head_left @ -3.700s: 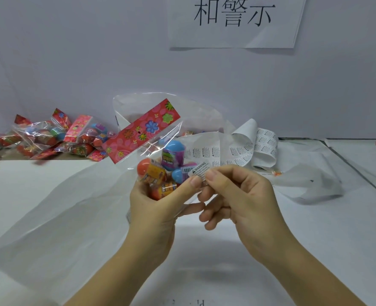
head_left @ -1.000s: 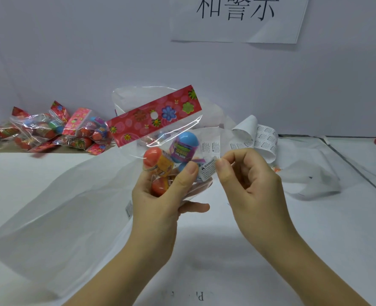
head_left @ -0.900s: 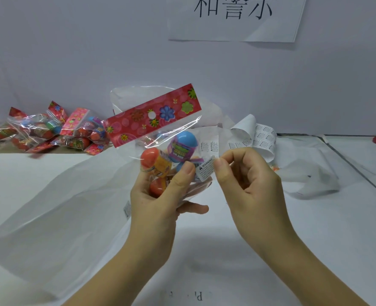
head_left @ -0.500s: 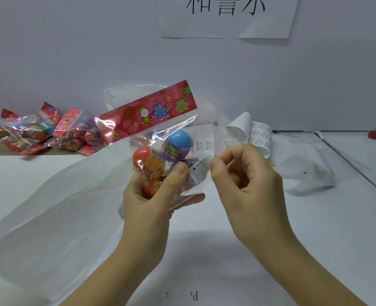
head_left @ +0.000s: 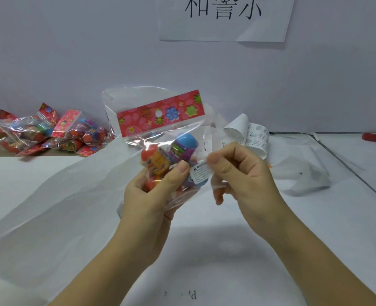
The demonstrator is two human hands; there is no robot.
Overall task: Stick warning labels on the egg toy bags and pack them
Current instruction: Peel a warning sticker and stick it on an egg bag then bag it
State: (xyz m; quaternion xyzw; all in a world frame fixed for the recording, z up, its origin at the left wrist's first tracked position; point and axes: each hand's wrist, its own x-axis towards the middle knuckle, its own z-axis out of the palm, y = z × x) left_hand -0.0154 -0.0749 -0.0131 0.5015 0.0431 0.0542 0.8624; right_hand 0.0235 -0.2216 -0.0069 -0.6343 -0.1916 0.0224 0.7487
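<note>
My left hand (head_left: 154,195) holds up a clear egg toy bag (head_left: 169,155) with a red flowered header and several coloured plastic eggs inside. A small white warning label (head_left: 200,173) lies on the bag's front. My right hand (head_left: 242,173) pinches the label's right edge between thumb and forefinger, its other fingers curled. Behind the hands lies a strip of warning labels (head_left: 255,138) on curled backing paper.
A pile of egg toy bags (head_left: 48,133) lies at the far left by the wall. A large clear plastic bag (head_left: 50,199) sprawls over the table's left half. Crumpled backing paper (head_left: 304,175) lies to the right. A red object (head_left: 375,137) sits far right.
The bag's header has tilted closer to level. The label has gone from the bag's right edge to its front, with my right thumb still on it.
</note>
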